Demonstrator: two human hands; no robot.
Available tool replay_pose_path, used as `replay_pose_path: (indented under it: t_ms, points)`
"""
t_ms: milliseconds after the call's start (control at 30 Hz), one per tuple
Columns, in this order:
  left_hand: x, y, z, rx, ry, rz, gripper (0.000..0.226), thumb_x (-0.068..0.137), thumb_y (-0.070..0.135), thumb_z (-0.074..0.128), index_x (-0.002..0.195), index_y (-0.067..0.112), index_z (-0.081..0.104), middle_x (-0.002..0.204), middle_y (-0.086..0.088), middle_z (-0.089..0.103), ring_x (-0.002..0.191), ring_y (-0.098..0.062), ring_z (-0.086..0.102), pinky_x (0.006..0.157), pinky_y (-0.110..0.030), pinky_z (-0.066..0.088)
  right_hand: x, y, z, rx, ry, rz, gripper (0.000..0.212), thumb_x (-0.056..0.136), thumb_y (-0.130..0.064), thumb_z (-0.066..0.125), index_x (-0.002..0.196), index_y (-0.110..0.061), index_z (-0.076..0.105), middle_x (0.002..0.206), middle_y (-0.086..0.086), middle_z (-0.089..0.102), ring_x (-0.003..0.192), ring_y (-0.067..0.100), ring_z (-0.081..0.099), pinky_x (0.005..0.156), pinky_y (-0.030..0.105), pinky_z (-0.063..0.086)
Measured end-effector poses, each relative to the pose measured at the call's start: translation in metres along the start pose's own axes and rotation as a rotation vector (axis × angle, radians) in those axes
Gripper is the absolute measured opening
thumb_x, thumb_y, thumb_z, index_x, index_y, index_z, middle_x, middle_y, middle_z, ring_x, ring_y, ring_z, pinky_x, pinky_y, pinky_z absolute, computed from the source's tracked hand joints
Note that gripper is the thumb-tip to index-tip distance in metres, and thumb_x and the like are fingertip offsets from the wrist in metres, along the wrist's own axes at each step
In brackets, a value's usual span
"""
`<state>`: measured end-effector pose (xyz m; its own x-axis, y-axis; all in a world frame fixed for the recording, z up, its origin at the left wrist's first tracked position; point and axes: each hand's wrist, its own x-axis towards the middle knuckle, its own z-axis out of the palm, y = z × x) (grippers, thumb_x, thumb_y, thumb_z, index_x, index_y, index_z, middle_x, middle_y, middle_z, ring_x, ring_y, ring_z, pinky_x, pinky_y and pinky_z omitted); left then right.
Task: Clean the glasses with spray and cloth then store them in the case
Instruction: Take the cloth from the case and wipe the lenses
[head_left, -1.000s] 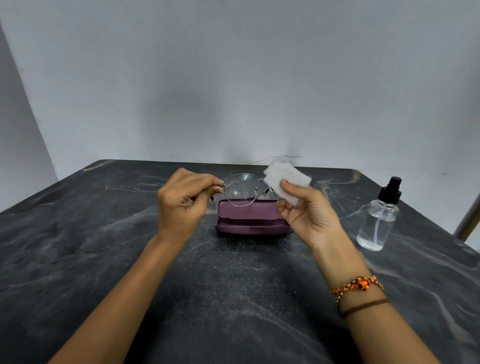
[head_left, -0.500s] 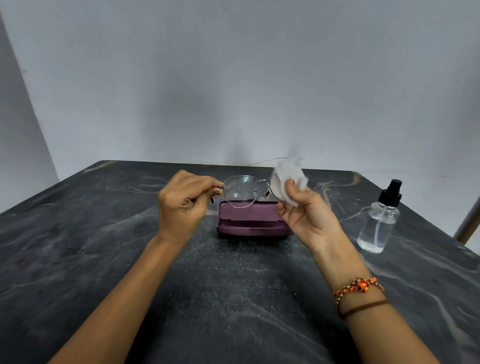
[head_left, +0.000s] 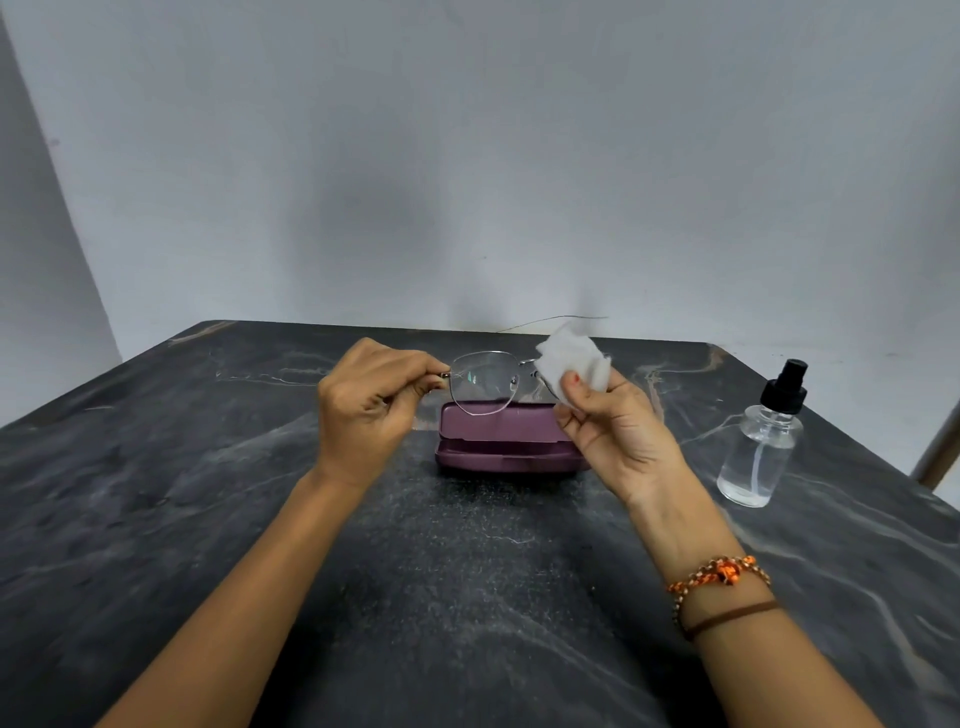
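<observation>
Dark marble table, glasses level, left-right, left hand pinching hinge, right hand gripping cloth

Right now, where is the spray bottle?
The spray bottle stands upright on the dark table, far right, beyond the right hand and untouched.

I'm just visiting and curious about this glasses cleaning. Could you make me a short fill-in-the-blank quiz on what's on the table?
1. The left hand holds the ____ by one end.
2. The right hand pinches a white ____.
3. The spray bottle has a ____ cap.
4. The purple case lies ____ the raised glasses.

Missing words: glasses; cloth; black; under
</observation>
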<state>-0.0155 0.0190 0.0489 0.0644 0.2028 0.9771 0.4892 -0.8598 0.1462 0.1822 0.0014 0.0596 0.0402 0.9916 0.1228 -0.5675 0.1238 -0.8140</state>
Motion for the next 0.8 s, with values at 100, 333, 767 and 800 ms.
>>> replay_pose_path:
  t_ms: [100,333,767,800]
  points:
    - [0.0014,0.0007,-0.0010,0.005,0.008,0.012,0.003,0.073,-0.001,0.067,0.073,-0.001,0.070,0.074,0.005,0.062,0.069,-0.003,0.052,0.061,-0.027,0.045,-0.0001,0.0003,0.0012,0.016,0.023,-0.012,0.011,0.086,-0.006,0.052,0.082,-0.013,0.060,0.058,-0.007,0.069,0.053,0.003,0.061,0.047,0.013,0.047]
    - [-0.0016,0.0024,0.0039,0.025,-0.060,0.069,0.011,0.075,0.007,0.066,0.070,-0.002,0.070,0.068,-0.003,0.068,0.064,-0.009,0.053,0.065,-0.019,0.041,-0.0021,0.0040,0.0022,0.183,0.046,-0.026,0.014,0.085,-0.002,0.052,0.088,-0.014,0.059,0.061,-0.005,0.071,0.056,0.004,0.066,0.052,0.014,0.050]
    - [0.0017,0.0014,-0.0013,0.049,-0.006,0.061,0.011,0.076,0.005,0.064,0.071,-0.002,0.070,0.067,-0.005,0.069,0.067,-0.010,0.053,0.061,-0.028,0.044,-0.0016,0.0073,0.0031,-0.048,0.108,-0.108,0.013,0.068,-0.013,0.068,0.080,-0.013,0.065,0.062,-0.005,0.072,0.056,0.002,0.066,0.047,0.013,0.049]
    - [0.0018,0.0022,-0.0012,0.046,0.012,0.046,0.011,0.076,0.005,0.064,0.071,-0.002,0.070,0.068,-0.003,0.068,0.066,-0.011,0.052,0.060,-0.029,0.044,-0.0015,0.0087,0.0036,-0.021,0.113,-0.089,0.008,0.073,-0.011,0.066,0.081,-0.013,0.065,0.062,-0.005,0.072,0.055,0.002,0.065,0.047,0.013,0.048]
